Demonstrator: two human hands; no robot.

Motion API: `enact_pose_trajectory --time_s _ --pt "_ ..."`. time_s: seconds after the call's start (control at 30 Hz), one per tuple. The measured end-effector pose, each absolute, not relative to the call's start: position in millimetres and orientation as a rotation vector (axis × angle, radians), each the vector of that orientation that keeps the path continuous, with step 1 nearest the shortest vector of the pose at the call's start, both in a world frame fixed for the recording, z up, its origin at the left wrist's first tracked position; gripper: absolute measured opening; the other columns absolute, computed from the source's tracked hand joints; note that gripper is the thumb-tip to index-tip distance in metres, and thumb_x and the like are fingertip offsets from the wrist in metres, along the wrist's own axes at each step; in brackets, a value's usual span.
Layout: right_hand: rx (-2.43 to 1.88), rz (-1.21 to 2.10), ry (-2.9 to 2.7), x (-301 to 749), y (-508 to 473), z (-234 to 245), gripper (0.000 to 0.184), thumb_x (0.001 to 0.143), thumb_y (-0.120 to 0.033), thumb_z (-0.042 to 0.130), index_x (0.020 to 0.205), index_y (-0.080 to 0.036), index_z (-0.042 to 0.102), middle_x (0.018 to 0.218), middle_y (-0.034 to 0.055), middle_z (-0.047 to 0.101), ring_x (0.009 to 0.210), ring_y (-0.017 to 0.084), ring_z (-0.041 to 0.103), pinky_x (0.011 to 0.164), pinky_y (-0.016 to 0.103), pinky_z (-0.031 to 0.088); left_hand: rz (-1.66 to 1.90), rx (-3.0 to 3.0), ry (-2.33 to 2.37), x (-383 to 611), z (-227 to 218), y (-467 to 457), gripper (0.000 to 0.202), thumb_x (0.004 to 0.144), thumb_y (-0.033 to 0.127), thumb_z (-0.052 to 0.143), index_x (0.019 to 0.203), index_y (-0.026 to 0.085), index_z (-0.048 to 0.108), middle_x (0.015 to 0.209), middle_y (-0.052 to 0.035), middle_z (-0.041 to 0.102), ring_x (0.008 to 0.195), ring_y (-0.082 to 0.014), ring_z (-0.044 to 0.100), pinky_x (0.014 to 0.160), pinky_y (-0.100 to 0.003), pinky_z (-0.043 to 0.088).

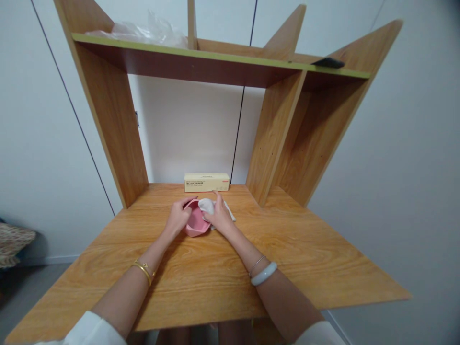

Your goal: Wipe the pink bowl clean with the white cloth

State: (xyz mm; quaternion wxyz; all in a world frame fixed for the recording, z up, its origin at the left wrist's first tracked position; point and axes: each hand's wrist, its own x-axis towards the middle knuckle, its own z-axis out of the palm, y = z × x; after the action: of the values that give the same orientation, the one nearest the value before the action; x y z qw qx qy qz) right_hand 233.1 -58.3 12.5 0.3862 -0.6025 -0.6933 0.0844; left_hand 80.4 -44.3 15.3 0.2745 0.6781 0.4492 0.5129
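A pink bowl (197, 220) with an angular rim is tilted toward me over the wooden desk. My left hand (178, 215) grips its left rim, thumb inside and fingers behind. In my right hand (220, 215) is a white cloth (206, 206), pressed against the bowl's right inner side. Part of the cloth hangs out to the right behind my fingers. Just beyond the bowl, a cream cling film box (206, 183) with dark printed characters lies lengthwise at the back of the desk.
A wooden shelf unit (276, 129) rises from the desk (201, 287), with uprights on both sides. Clear plastic wrapping (151, 32) and a flat black object (328, 63) rest on its upper shelf. Patterned fabric (14, 242) shows at far left.
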Motion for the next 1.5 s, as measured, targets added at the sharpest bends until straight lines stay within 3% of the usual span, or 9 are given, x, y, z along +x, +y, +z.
enact_pose_trajectory --time_s 0.17,0.3,0.43,0.57,0.77,0.87,1.03,1.27,1.5 --pt "-1.746 0.313 -1.848 233 -55 10 0.023 0.077 -0.024 0.051 0.095 -0.024 0.064 0.094 0.0055 0.068 0.091 0.023 0.061 0.073 0.028 0.042 1.378 1.988 1.097 82 17 -50 0.045 0.067 0.015 0.044 0.106 0.014 0.065 0.112 -0.0087 0.066 0.102 -0.0231 0.060 0.095 -0.039 0.044" --pt "-1.749 0.339 -1.692 235 -54 6 0.023 0.078 -0.022 0.046 0.089 -0.020 0.066 0.088 0.0077 0.068 0.085 0.022 0.062 0.069 0.027 0.043 1.511 2.003 1.002 85 13 -51 0.042 0.078 0.028 0.048 0.117 0.014 0.056 0.124 -0.0126 0.057 0.115 -0.0240 0.052 0.102 -0.041 0.037" --pt "-1.675 0.473 -1.461 239 -52 -3 0.024 0.080 -0.026 0.044 0.088 -0.017 0.065 0.081 0.0057 0.068 0.075 0.018 0.063 0.064 0.024 0.044 1.522 1.835 0.960 89 5 -49 0.061 0.078 0.038 0.055 0.131 0.016 0.038 0.137 -0.0157 0.042 0.122 -0.0265 0.044 0.103 -0.043 0.036" --pt "-1.629 0.536 -1.367 239 -50 -9 0.025 0.080 -0.027 0.044 0.090 -0.016 0.064 0.079 0.0046 0.067 0.073 0.018 0.062 0.065 0.024 0.045 1.438 1.757 0.920 95 0 -51 0.080 0.069 0.037 0.066 0.136 0.019 0.028 0.142 -0.0139 0.035 0.127 -0.0269 0.039 0.107 -0.044 0.031" --pt "-1.645 0.408 -1.434 236 -55 0 0.044 0.079 -0.031 0.050 0.121 -0.020 0.050 0.101 0.0064 0.066 0.090 0.021 0.062 0.076 0.029 0.045 1.553 1.752 1.124 96 5 -58 0.064 0.065 0.022 0.058 0.127 0.017 0.042 0.129 -0.0087 0.051 0.121 -0.0244 0.046 0.107 -0.041 0.032" --pt "-1.760 0.271 -1.542 237 -60 9 0.060 0.080 -0.036 0.052 0.136 -0.021 0.035 0.095 0.0087 0.068 0.087 0.025 0.063 0.073 0.032 0.044 1.545 1.734 1.206 93 6 -57 0.064 0.063 0.019 0.053 0.126 0.015 0.045 0.125 -0.0090 0.055 0.115 -0.0243 0.051 0.104 -0.041 0.037" --pt "-1.745 0.128 -1.679 239 -61 13 0.069 0.081 -0.035 0.053 0.141 -0.018 0.024 0.091 0.0106 0.068 0.085 0.026 0.063 0.070 0.030 0.043 1.513 1.777 1.260 88 8 -57 0.065 0.061 0.019 0.048 0.126 0.014 0.048 0.121 -0.0088 0.059 0.109 -0.0244 0.055 0.100 -0.039 0.042" --pt "-1.821 0.359 -1.708 237 -57 1 0.055 0.080 -0.034 0.051 0.133 -0.019 0.041 0.100 0.0110 0.067 0.093 0.025 0.062 0.077 0.032 0.044 1.377 1.985 1.268 82 8 -57 0.065 0.064 0.024 0.052 0.128 0.014 0.048 0.122 -0.0099 0.058 0.109 -0.0254 0.055 0.100 -0.039 0.041" --pt "-1.663 0.446 -1.503 240 -51 -9 0.041 0.084 -0.026 0.041 0.123 -0.017 0.050 0.108 0.0092 0.065 0.100 0.021 0.059 0.085 0.029 0.043 1.374 1.749 1.185 93 1 -56 0.084 0.074 0.043 0.058 0.142 0.016 0.017 0.137 -0.0165 0.041 0.110 -0.0243 0.055 0.091 -0.037 0.048"
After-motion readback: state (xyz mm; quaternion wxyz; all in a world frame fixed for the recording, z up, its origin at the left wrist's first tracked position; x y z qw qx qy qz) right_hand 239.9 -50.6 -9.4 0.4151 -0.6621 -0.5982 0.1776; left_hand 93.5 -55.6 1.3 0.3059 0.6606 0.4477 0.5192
